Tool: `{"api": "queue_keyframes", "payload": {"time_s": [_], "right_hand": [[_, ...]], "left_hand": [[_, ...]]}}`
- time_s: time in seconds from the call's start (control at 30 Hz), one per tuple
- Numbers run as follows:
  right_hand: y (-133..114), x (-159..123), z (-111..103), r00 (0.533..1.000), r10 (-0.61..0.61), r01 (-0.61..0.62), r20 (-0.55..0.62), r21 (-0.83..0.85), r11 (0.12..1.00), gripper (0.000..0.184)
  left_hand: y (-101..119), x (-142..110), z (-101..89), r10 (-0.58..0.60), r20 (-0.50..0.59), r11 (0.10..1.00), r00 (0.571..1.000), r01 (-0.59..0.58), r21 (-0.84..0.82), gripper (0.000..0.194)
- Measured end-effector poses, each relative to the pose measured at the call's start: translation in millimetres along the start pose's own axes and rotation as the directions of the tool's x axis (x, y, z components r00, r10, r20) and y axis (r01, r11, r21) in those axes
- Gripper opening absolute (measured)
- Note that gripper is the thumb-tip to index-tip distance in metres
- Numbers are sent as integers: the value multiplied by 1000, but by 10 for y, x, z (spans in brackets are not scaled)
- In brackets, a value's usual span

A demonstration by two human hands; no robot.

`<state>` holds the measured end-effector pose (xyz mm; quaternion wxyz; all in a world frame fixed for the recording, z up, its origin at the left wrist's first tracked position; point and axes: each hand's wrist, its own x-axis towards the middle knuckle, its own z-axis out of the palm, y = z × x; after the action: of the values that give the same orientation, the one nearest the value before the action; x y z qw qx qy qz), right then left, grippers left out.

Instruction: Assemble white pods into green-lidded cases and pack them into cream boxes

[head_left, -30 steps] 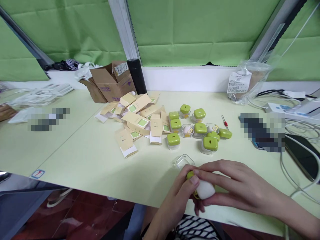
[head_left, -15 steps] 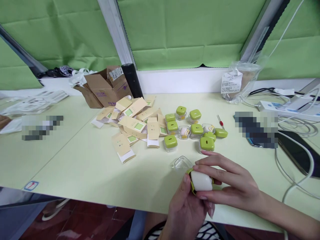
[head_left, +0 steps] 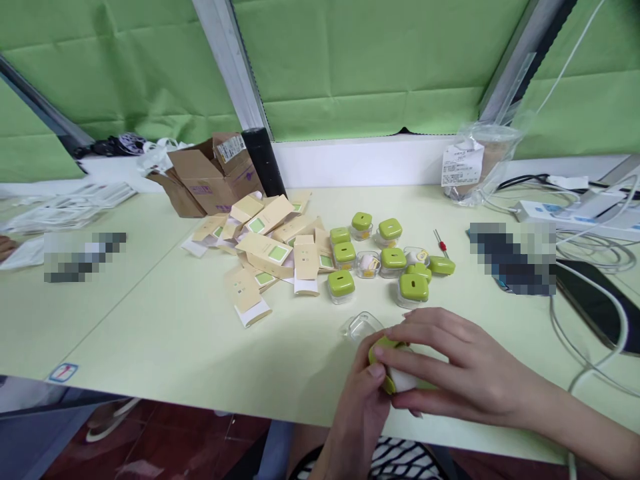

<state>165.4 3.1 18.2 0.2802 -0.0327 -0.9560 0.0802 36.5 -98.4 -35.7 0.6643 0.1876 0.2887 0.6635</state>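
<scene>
At the front edge of the table, my left hand [head_left: 359, 393] grips a small green cap [head_left: 379, 349] with a white rounded block [head_left: 404, 379] set in it. My right hand [head_left: 460, 367] closes over the same piece from the right, its fingers on the cap and along the white block. Part of the block is hidden by the fingers. Just beyond my left hand lies a clear plastic cup [head_left: 364, 325]. Past my right hand stands a clear box with a slotted green lid [head_left: 414, 287], among several similar ones.
Flattened tan cartons [head_left: 265, 250] lie in a pile left of the boxes. An open brown cardboard box [head_left: 205, 177] and a black cylinder [head_left: 263, 160] stand behind. A red-handled tool [head_left: 442, 245], a phone [head_left: 600, 300], cables and a power strip [head_left: 575, 220] occupy the right.
The held piece has turned in my hands, so more of the green cap shows and less of the white block. My right fingers have shifted over the cap.
</scene>
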Motion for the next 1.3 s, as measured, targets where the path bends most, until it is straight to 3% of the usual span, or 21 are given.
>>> {"api": "queue_keyframes", "payload": {"time_s": [0.13, 0.23, 0.37, 0.53, 0.63, 0.77, 0.97, 1.3], "right_hand": [[-38, 17, -67, 989, -63, 70, 134, -50, 996, 34], [-78, 21, -118, 986, -73, 85, 152, -77, 993, 36], [-113, 27, -159, 981, -138, 153, 136, -105, 983, 39], [-145, -26, -78, 985, -154, 163, 77, -119, 979, 42], [-171, -49, -24, 994, -101, 103, 31, -80, 991, 43], [-191, -24, -30, 992, -122, 123, 15, -50, 991, 41], [-204, -63, -24, 995, -102, 102, -12, 11, 995, 39], [-214, -98, -29, 993, -116, 115, 20, 38, 993, 35]], "left_hand": [[59, -84, -95, 5, 0, 968, 1000, -4, 249, 56], [98, -97, -102, -36, -9, 928, 999, 37, 370, 50], [103, -58, -42, 82, -9, 871, 997, -67, 486, 49], [91, -21, 70, 142, -137, 875, 980, -60, 481, 46], [107, -7, 106, 187, -139, 868, 972, -98, 487, 42], [121, -28, 146, 251, -134, 838, 959, -146, 526, 42], [140, -133, 284, 239, -224, 829, 945, -79, 553, 47], [210, -191, 376, 275, -166, 773, 947, -115, 624, 53]]}}
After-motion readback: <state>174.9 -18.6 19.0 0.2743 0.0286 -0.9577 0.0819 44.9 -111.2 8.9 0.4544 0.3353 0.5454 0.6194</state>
